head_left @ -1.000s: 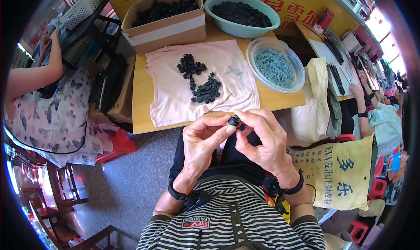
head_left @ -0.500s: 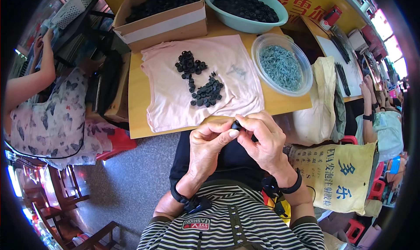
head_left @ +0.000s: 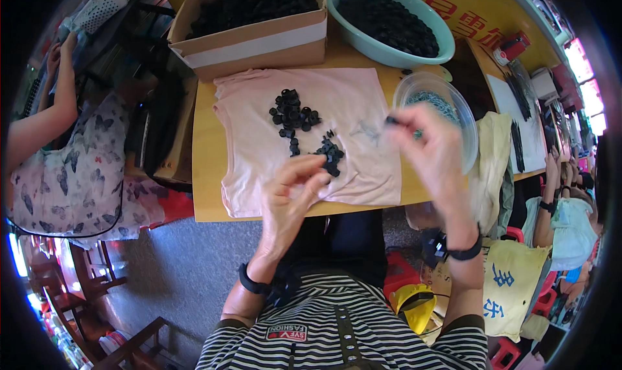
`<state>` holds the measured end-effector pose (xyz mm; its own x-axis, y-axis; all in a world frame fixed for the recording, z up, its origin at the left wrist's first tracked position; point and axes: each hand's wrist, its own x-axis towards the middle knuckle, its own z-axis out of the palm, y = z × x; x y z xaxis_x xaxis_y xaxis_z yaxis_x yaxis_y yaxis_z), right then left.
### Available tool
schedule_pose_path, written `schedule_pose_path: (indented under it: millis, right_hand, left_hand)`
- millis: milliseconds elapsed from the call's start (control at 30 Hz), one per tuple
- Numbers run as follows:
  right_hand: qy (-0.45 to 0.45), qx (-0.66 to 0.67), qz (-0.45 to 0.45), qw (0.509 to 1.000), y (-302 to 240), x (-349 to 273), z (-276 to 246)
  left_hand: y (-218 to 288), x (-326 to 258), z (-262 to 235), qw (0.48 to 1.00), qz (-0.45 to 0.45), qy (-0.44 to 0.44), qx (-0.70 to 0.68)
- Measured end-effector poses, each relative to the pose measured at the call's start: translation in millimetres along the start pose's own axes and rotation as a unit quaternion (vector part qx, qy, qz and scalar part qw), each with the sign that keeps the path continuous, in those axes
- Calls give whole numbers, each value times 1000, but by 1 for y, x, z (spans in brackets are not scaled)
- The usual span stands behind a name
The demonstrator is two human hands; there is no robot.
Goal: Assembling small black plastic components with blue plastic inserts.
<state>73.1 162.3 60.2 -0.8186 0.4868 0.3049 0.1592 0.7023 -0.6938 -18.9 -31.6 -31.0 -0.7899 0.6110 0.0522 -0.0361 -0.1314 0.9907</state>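
Observation:
Small black round parts (head_left: 291,111) lie heaped on a pale pink cloth (head_left: 249,156) spread over the table. A second cluster of flatter black pieces (head_left: 332,155) sits nearer to me, partly hidden by my left hand (head_left: 290,192). That hand is at the cluster's near edge, thumb and forefinger apart, with nothing visible between them. Smeared by motion, my right hand (head_left: 433,146) pinches a small black part (head_left: 391,120) at its fingertips. It is above the cloth's right edge, covering some of the clear round tub (head_left: 472,140) of thin bluish pieces (head_left: 435,101).
At the back stand a cardboard box (head_left: 259,52) and a pale green basin (head_left: 447,39), both full of black parts. A yellow printed sack (head_left: 518,286) lies right of me. Another person's arm (head_left: 55,107) shows at the left, and more people sit at the right.
My hands have parted from where they met around a small black part near the table's front edge. The right has gone up and right with a black part; the left has moved to the cluster.

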Motion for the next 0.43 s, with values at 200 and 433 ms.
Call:
schedule_pose_path:
  millis: [200, 433]
  right_hand:
    - [124, -124, 34, 984, 66, 116, -32]
    - [-21, -178, -74, 981, 43, 107, -9]
  left_hand:
    - [24, 32, -15, 971, 10, 44, 235]
    - [13, 38, -22, 963, 7, 26, 267]
